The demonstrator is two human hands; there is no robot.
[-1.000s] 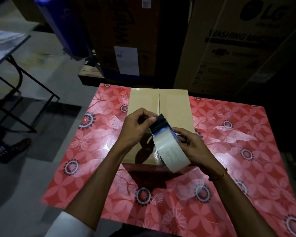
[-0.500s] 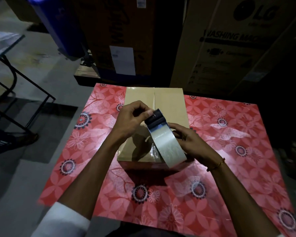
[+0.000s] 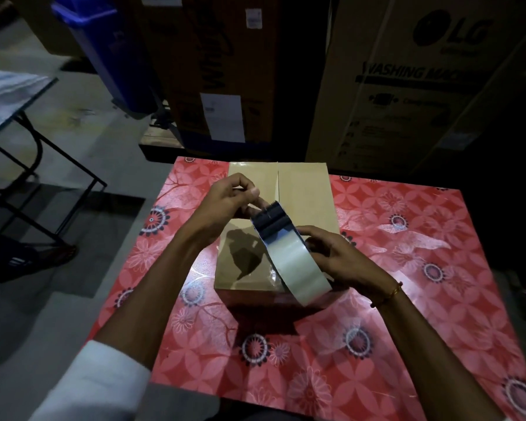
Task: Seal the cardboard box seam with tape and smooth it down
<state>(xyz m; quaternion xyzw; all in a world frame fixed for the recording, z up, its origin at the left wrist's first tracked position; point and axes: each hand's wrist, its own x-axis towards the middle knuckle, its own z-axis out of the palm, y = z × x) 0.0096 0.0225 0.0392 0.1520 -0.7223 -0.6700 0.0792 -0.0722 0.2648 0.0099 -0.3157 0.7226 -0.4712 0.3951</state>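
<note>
my right hand grips the tape roll just above the near end of the cardboard box, fingers curled closed around its side. my left hand pinches at the tape's end by the dark cutter on the roll, thumb and fingertips closed. the box sits on the red floral surface, its centre seam bare at the far end.
</note>
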